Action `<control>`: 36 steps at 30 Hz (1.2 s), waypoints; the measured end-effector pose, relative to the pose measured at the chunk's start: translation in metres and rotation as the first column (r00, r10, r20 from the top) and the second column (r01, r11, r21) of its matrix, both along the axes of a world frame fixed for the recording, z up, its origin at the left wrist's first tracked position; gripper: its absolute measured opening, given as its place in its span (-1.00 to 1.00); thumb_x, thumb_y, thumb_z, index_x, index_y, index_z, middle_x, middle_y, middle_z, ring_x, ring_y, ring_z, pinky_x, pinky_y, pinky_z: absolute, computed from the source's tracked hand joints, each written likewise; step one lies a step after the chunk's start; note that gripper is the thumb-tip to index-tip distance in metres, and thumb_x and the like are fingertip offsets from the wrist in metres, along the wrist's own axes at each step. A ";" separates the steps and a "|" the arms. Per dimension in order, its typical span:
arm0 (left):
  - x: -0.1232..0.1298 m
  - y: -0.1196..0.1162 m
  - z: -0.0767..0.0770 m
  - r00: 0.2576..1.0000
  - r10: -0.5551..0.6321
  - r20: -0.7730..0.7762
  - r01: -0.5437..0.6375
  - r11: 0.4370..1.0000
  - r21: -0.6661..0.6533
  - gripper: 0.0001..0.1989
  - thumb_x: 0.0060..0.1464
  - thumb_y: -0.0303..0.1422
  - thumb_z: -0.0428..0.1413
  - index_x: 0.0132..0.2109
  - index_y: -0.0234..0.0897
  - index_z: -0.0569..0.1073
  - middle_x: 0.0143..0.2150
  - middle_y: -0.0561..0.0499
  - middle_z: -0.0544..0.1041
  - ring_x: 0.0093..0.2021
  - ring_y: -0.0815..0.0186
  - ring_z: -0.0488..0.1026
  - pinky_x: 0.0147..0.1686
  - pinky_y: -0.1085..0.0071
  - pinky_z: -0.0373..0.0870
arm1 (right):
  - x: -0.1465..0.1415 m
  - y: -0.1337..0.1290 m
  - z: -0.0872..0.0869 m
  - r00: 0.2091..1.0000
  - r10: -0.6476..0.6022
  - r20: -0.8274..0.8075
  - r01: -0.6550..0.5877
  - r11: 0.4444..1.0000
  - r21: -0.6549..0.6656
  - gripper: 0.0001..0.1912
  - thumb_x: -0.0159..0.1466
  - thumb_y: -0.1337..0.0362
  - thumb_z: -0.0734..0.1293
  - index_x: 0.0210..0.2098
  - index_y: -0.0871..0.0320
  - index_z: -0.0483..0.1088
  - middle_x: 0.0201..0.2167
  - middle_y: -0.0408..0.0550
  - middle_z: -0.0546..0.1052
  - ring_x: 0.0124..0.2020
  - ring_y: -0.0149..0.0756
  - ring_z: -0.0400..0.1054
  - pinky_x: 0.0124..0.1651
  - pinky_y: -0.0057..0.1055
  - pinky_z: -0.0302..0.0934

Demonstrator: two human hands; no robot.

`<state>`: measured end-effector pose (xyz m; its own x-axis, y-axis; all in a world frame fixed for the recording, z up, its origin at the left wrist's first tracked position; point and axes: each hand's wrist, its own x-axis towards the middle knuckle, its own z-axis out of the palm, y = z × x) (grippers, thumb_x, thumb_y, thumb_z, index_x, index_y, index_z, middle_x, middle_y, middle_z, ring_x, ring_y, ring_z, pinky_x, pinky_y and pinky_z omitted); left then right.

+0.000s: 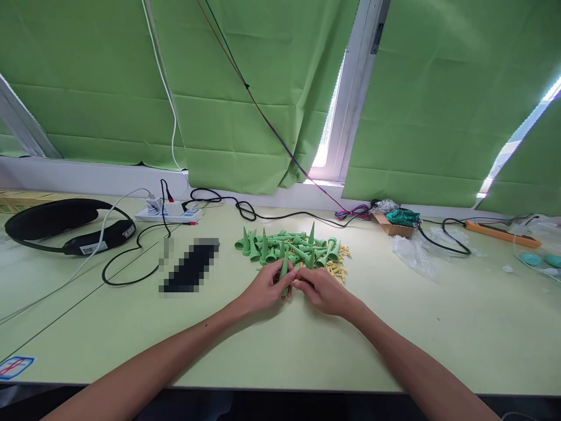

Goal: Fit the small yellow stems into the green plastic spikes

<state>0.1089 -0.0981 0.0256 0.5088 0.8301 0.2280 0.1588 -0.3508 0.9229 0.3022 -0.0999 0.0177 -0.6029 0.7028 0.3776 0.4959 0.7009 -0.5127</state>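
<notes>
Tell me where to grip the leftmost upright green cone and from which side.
Probably pinch the leftmost upright green cone low on its body, where it widens; the tip is thin. Come in from the person's side, since other cones crowd its right.

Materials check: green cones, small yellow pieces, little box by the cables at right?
Green cones: likely moulded plastic, satin-looking; uniform colour, repeated shape.
Yellow pieces: probably plastic too, from their even colour; too small here to be sure of material or finish.
Little box: looks like cardboard, matte; plain brown sides.
</notes>
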 end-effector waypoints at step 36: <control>0.002 0.004 0.004 0.972 -0.045 0.230 0.107 0.958 -0.267 -0.62 0.28 -0.04 -0.06 -0.33 -0.25 0.31 -0.54 0.02 0.46 -0.55 0.32 0.42 -0.47 0.36 0.39 | 0.001 0.002 0.008 0.937 -0.187 -0.296 0.191 0.982 -0.016 -0.76 0.43 0.15 0.13 -0.18 0.13 0.35 -0.55 -0.21 0.34 -0.53 -0.42 0.17 -0.41 -0.47 0.07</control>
